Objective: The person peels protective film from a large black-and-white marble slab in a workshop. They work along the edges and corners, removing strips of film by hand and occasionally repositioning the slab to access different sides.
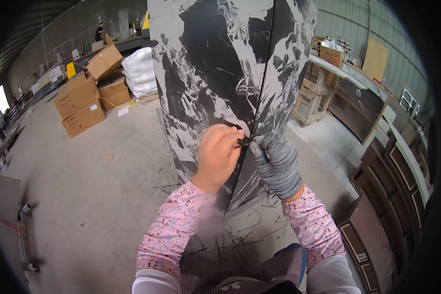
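Note:
In front of me stands a tall black-and-white marble-patterned panel piece [215,63], with a dark straight seam [265,73] running down it. My left hand [218,152] is bare and closed, pinching a small crumpled black strip [243,142] against the seam. My right hand [277,164] wears a grey knitted glove. Its fingers are closed together at the same spot, their tips meeting the left fingertips; whatever they grip is too small to make out. Pink flowered sleeves cover both forearms.
Thin dark offcuts [240,240] litter the concrete floor below. Cardboard boxes [85,105] and white wrapped bundles [140,72] stand at the back left. On the right are a wooden trestle [314,93], a dark leaning panel [357,110] and stacked brown panels [384,181]. A person [100,32] is far off.

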